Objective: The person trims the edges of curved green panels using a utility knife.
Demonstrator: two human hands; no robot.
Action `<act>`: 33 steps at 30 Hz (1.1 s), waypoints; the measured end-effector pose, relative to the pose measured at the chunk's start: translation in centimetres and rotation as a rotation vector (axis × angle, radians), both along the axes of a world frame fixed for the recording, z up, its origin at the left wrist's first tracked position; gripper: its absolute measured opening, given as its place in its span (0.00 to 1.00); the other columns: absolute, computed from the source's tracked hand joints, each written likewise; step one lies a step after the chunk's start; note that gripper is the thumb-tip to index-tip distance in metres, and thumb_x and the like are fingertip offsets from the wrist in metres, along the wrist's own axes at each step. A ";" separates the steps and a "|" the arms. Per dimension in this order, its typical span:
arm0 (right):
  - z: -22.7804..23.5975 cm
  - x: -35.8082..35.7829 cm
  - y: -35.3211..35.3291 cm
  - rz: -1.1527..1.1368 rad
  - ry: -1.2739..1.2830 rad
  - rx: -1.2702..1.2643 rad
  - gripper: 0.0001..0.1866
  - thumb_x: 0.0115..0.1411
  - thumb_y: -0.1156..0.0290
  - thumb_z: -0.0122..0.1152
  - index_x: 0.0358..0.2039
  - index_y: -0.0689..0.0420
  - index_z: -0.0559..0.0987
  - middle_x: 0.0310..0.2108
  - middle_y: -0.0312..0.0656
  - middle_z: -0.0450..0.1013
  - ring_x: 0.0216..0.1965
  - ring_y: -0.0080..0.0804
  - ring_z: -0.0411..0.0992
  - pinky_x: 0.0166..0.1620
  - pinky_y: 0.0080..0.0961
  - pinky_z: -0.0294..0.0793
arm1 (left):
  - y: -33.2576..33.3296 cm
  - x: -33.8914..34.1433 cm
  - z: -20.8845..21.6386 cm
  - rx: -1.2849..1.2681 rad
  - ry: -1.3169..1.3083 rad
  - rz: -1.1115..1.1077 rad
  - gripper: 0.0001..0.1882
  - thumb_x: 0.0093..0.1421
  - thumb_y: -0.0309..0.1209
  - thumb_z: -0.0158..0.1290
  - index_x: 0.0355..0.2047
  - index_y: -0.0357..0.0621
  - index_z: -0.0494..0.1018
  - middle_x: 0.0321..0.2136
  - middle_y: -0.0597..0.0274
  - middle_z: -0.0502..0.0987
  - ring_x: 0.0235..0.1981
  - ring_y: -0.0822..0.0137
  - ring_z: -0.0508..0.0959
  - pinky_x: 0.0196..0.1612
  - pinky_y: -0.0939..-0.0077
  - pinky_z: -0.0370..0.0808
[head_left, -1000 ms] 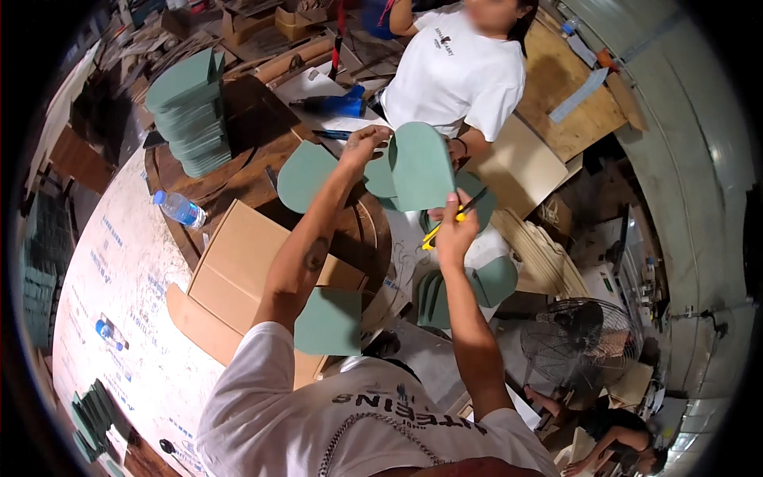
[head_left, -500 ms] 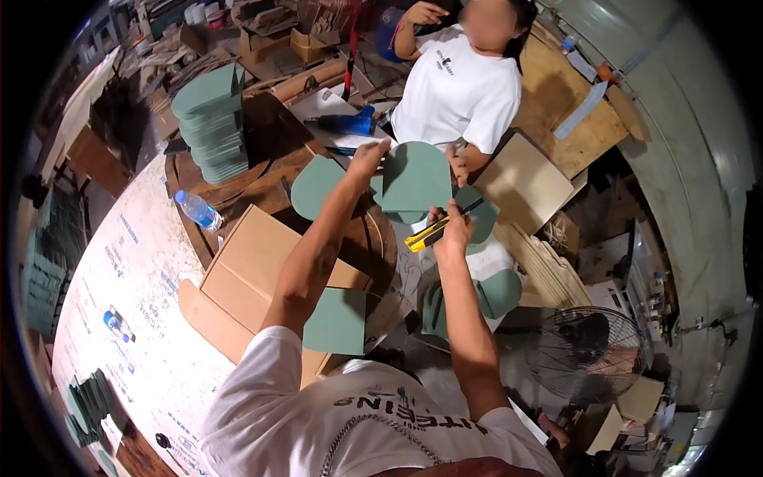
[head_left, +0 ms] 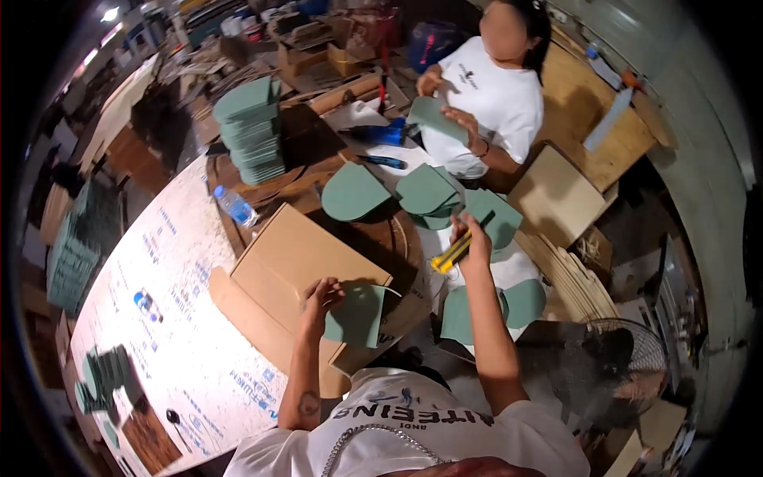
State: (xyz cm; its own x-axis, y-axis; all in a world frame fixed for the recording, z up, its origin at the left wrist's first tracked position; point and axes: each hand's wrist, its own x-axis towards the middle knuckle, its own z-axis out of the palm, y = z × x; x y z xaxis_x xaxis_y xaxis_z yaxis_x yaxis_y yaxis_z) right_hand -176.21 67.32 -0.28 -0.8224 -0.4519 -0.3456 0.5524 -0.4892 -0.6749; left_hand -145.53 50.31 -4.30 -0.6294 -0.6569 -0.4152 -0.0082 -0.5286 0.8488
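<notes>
My right hand (head_left: 475, 242) is closed round a yellow-and-black utility knife (head_left: 451, 254), held above the table's right part. My left hand (head_left: 322, 296) has loosely bent fingers and shows nothing held in them. It hovers by the left edge of a green panel (head_left: 358, 319), which lies over the near side of an open cardboard box (head_left: 306, 250). Beyond the knife, several rounded green panels (head_left: 429, 191) are stacked, with another green panel (head_left: 354, 192) to their left. Across the table, a co-worker's hands hold a tilted green panel (head_left: 439, 119).
A tall stack of green pieces (head_left: 250, 131) stands at the far left of the round wooden table, near a water bottle (head_left: 235, 207). A blue tool (head_left: 381, 133) lies at the back. Right of me are wooden strips (head_left: 568, 274) and a fan (head_left: 616, 362).
My left hand has let go of the far green panel and come back beside the near one. The co-worker now holds a panel raised. My right hand still grips the knife.
</notes>
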 end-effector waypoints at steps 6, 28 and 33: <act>-6.0 11.6 7.2 0.498 -0.272 0.218 0.14 0.61 0.62 0.55 0.45 0.54 0.73 0.33 0.44 0.77 0.25 0.29 0.72 0.29 0.24 0.73 | 3.5 11.9 1.6 -0.161 -0.079 0.362 0.18 0.65 0.42 0.46 0.42 0.37 0.73 0.37 0.54 0.79 0.36 0.63 0.80 0.41 0.71 0.77; -2.0 31.5 13.1 1.899 -0.085 0.117 0.20 0.64 0.66 0.49 0.54 0.64 0.65 0.34 0.49 0.76 0.26 0.25 0.74 0.26 0.17 0.77 | 40.0 28.9 -2.3 -0.265 -0.867 1.046 0.19 0.64 0.42 0.49 0.41 0.36 0.74 0.30 0.61 0.77 0.31 0.70 0.75 0.38 0.76 0.73; -1.4 37.7 14.4 2.188 -0.134 0.162 0.21 0.64 0.66 0.50 0.53 0.64 0.64 0.37 0.55 0.74 0.29 0.30 0.75 0.32 0.23 0.77 | 54.5 34.0 -19.8 0.347 -0.606 1.207 0.17 0.61 0.41 0.47 0.36 0.39 0.75 0.26 0.57 0.77 0.24 0.63 0.76 0.29 0.64 0.72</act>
